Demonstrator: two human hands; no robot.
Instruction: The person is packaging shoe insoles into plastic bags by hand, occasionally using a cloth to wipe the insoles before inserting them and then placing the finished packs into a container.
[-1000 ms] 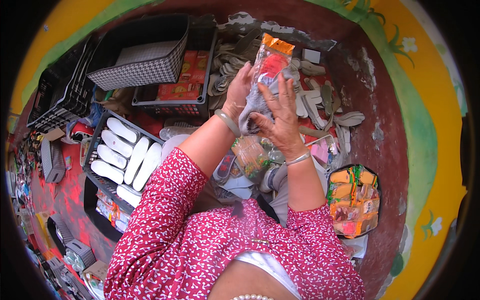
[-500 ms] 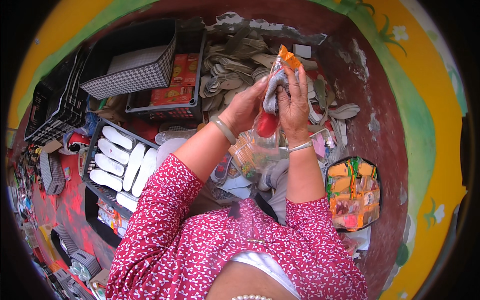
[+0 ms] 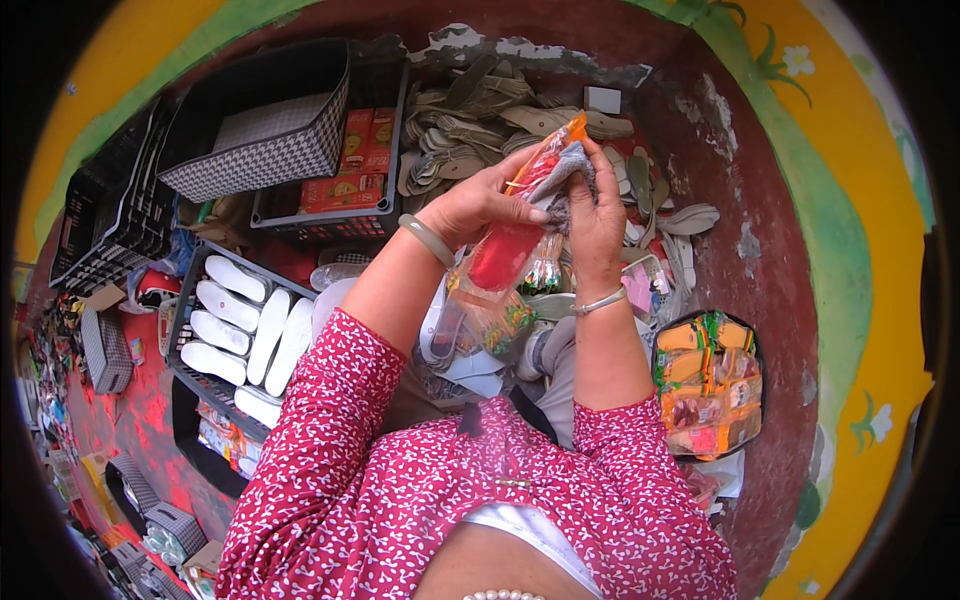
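In front of my chest, both hands meet over a clear plastic packet [image 3: 503, 255] with an orange top and a flat red piece inside, perhaps an insole. My left hand [image 3: 470, 205] grips its left side, thumb lying across the front. A crumpled grey cloth [image 3: 562, 188] is pinched in my right hand [image 3: 597, 220] and pressed against the packet's upper right. The packet tilts, its orange end up and to the right. Below it, partly hidden, hangs or lies a bundle of thin sticks in clear plastic; I cannot tell which.
Loose pale insoles [image 3: 465, 130] are heaped against the far wall. On the left stand a crate of white insoles [image 3: 225, 317], a houndstooth bin [image 3: 250, 165] and red boxes [image 3: 345, 192]. A black-rimmed basket of orange packets [image 3: 707, 385] is at my right.
The packet has turned and come lower, showing more of its red face. My left hand has shifted down onto its front, while the cloth stays bunched in my right fingers.
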